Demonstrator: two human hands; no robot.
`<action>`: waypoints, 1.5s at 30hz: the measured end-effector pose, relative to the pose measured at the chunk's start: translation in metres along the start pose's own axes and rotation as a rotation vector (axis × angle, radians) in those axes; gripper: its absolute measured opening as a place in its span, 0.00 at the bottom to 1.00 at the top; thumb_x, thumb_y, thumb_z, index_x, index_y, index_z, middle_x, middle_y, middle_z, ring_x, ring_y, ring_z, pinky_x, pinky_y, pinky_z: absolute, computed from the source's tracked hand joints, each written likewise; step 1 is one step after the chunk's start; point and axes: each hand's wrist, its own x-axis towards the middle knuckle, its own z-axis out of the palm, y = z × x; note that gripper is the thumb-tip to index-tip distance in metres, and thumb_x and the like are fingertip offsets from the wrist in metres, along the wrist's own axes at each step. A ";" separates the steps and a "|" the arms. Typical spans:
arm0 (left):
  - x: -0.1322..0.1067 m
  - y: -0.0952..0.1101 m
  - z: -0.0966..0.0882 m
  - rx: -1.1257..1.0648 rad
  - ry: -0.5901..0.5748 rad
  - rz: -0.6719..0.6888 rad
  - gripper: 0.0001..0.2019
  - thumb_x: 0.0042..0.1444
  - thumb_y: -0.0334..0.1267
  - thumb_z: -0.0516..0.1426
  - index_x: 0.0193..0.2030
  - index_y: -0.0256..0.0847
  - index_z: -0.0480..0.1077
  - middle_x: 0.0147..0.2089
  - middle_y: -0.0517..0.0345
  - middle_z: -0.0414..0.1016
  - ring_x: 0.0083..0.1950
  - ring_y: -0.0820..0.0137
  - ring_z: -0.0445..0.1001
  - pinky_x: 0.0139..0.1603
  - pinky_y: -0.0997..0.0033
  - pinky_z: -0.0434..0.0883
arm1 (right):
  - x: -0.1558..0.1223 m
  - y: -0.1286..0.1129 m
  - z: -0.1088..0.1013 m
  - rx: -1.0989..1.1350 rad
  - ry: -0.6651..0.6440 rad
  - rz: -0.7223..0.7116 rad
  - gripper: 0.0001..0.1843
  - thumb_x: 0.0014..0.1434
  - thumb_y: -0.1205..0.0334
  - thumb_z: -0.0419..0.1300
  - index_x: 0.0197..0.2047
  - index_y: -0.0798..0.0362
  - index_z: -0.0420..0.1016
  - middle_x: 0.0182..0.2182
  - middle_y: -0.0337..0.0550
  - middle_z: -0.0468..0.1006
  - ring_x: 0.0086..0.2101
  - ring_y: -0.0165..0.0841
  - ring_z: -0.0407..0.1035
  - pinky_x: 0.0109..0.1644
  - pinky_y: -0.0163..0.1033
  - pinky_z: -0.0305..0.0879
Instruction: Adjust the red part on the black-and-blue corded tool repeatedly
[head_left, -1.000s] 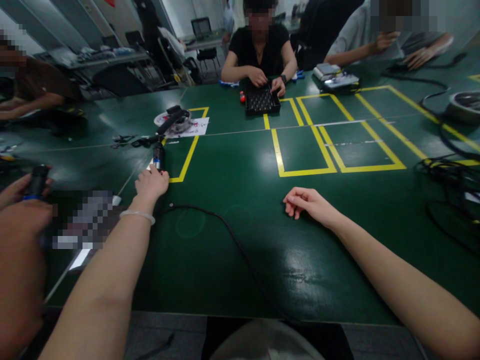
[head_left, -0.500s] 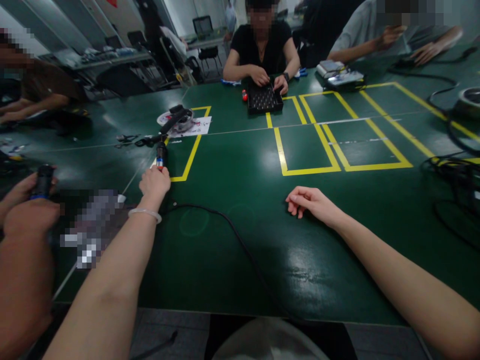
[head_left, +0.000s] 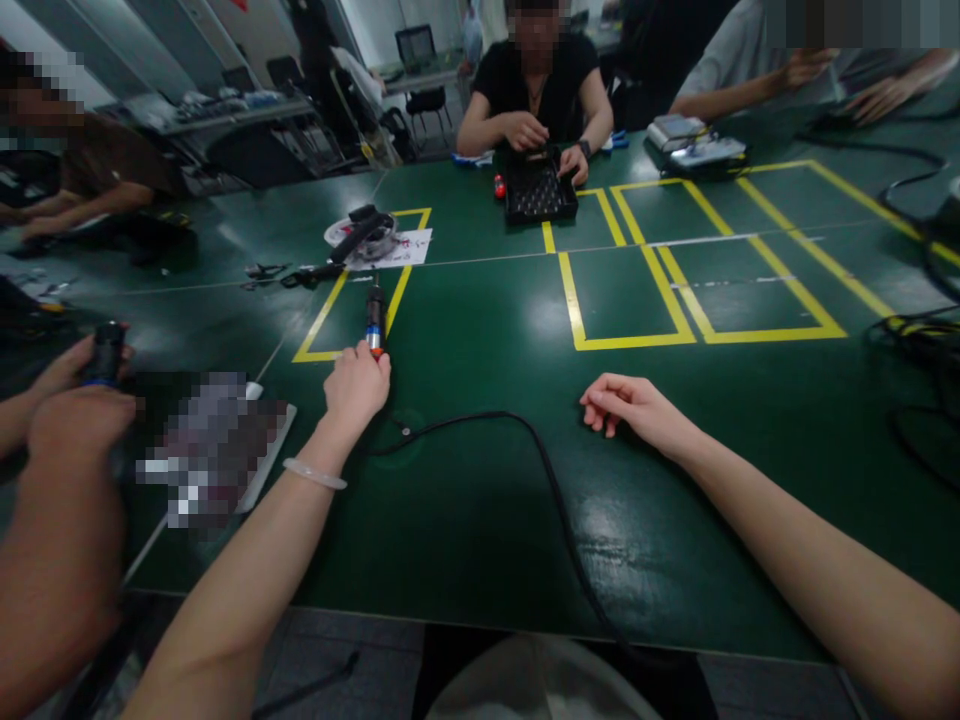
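My left hand (head_left: 358,385) is closed round the lower end of an electric screwdriver (head_left: 374,312), black with a blue band and an orange-red part. The driver points away from me, its thin tip towards the far side, over the yellow tape rectangle (head_left: 319,355) on the left. A black cable (head_left: 540,440) runs from near my left wrist over the tabletop to the near edge. My right hand (head_left: 626,400) rests on the green table (head_left: 480,540) with its fingers loosely curled and slightly apart, and nothing shows in it.
Left of my arm, a co-worker's hand (head_left: 82,420) holds a similar dark tool near a blurred-out item (head_left: 217,440). A coiled item (head_left: 367,235) lies on white paper. Opposite, a person handles a black tray (head_left: 536,205). More tape rectangles (head_left: 637,342) and tangled cables (head_left: 937,350) lie right.
My left hand has moved to the right with the electric screwdriver, and the cable has shifted and bowed. My right hand keeps nearly the same place and pose. The view has turned slightly.
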 end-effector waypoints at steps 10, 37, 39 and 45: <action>-0.067 0.076 -0.022 -0.127 -0.043 0.281 0.23 0.69 0.47 0.43 0.63 0.35 0.59 0.51 0.40 0.70 0.49 0.55 0.73 0.40 0.62 0.72 | -0.002 -0.002 0.003 -0.073 0.106 -0.102 0.18 0.61 0.46 0.60 0.37 0.55 0.74 0.24 0.40 0.74 0.19 0.25 0.58 0.20 0.32 0.52; -0.125 0.161 -0.031 -0.309 -0.054 0.667 0.32 0.65 0.53 0.50 0.69 0.36 0.53 0.55 0.44 0.67 0.53 0.58 0.68 0.50 0.61 0.69 | 0.000 0.006 0.020 0.056 -0.001 -0.005 0.16 0.58 0.49 0.64 0.36 0.53 0.69 0.24 0.37 0.74 0.18 0.25 0.61 0.18 0.30 0.55; -0.124 0.160 -0.030 -0.319 -0.061 0.666 0.32 0.64 0.52 0.50 0.69 0.36 0.53 0.55 0.44 0.67 0.53 0.58 0.68 0.51 0.61 0.69 | 0.001 0.005 0.019 0.161 -0.015 0.039 0.16 0.56 0.50 0.66 0.36 0.54 0.69 0.23 0.38 0.75 0.18 0.24 0.61 0.17 0.29 0.54; -0.124 0.161 -0.031 -0.346 -0.070 0.669 0.32 0.64 0.52 0.50 0.70 0.35 0.52 0.55 0.44 0.67 0.53 0.58 0.68 0.52 0.59 0.69 | 0.000 0.003 0.018 0.257 -0.040 0.060 0.16 0.56 0.52 0.68 0.37 0.55 0.70 0.24 0.39 0.77 0.19 0.24 0.64 0.18 0.28 0.56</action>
